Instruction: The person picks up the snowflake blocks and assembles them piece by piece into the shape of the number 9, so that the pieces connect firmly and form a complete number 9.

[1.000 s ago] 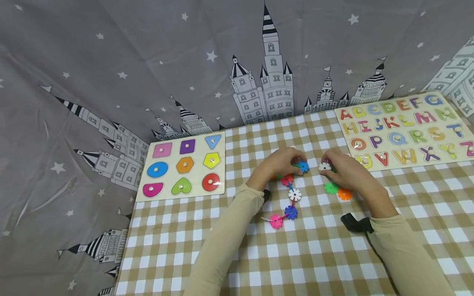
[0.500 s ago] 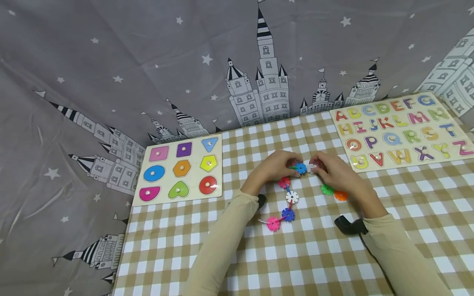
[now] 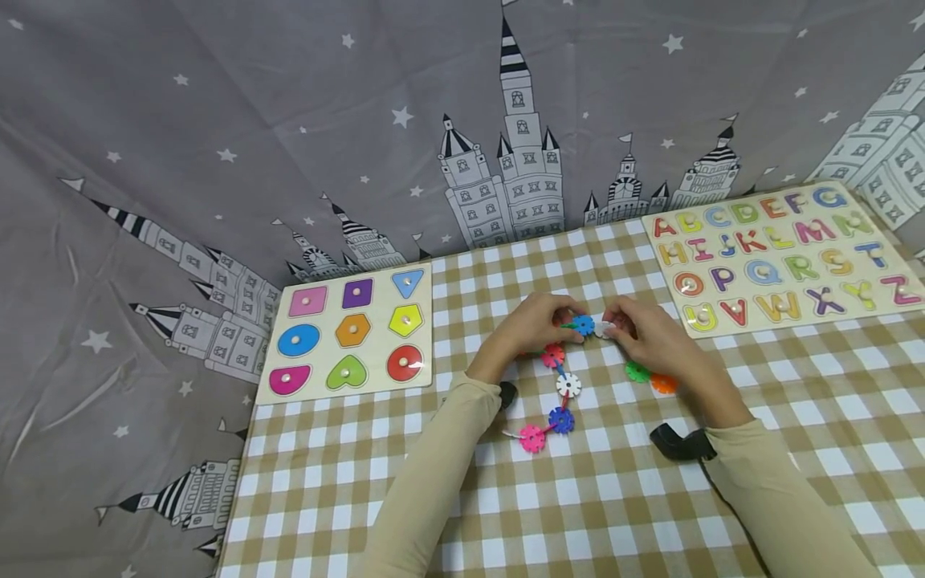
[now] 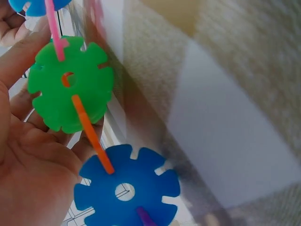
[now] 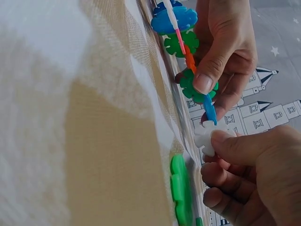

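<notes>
In the head view my left hand (image 3: 542,323) holds a chain of notched plastic discs near its end, by a blue disc (image 3: 583,325). My right hand (image 3: 646,331) pinches a white disc (image 3: 602,328) against that blue disc's edge. The right wrist view shows the left thumb on a green disc (image 5: 192,89), with the blue disc (image 5: 210,109) edge-on between it and the white disc (image 5: 205,136). From the left hand the chain runs down past a red disc (image 3: 553,356), another white disc (image 3: 568,385) and a dark blue disc (image 3: 561,420) to a pink disc (image 3: 532,438).
A loose green disc (image 3: 637,371) and an orange disc (image 3: 664,384) lie under the right wrist. A wooden shape puzzle (image 3: 381,305) is at the left, and an alphabet puzzle (image 3: 744,294) at the back right. A grey castle-print curtain (image 3: 289,64) hangs behind the checked cloth (image 3: 535,514).
My right hand has moved left with the white disc, which was apart from the blue disc and now meets its edge. The left hand keeps its hold on the chain.
</notes>
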`<state>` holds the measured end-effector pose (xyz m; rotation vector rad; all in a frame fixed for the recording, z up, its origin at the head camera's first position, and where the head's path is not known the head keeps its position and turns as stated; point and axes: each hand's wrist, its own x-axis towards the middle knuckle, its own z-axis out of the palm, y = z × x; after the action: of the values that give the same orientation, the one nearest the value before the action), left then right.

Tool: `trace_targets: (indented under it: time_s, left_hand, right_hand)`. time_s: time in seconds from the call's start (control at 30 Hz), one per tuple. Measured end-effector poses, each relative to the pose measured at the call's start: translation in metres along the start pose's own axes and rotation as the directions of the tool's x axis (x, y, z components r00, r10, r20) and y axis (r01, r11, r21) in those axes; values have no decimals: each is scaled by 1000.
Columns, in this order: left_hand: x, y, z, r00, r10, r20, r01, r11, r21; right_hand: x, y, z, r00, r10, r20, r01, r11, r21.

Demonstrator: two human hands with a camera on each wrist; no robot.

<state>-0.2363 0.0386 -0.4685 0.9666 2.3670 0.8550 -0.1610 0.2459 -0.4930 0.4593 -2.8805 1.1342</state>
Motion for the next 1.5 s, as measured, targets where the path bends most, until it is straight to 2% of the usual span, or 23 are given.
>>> trace_targets:
  time_s: [0.2,0.53,0.63,0.83,0.93,1.23,1.5]
  left_hand:
    - [1,-3,1,1000,12,-11,-12,1000,-26]
    - [-1,-8,1,1000,3,-17,-4,998,-67]
    - [0,-6,0,1000,11,-4,-11,999,-34]
    - [2,3,-1,998,38,39,-43,992,120]
    - [3,1,1,998,58,33,-62,988,141]
    - [4,-7,3,998,57,20,-59,996,61]
    - [6,-12,3,999,-38,36,41,994,-102]
  right_hand:
    - [0,-3,1,1000,-3,-15,3,1000,-18]
    - [0,-7,2,999,-51,-13,50,997,-53]
    - [1,-7,3,998,-59,-9,58,996,-66]
    - [4,-10,5,999,-53,1,53,993,-108]
    - [4,-10,6,999,-49,3,49,993,-109]
    - [2,-5,6,999,-30,34,33,994,-107]
    - [0,-1,6,1000,-21,14,22,997,-80]
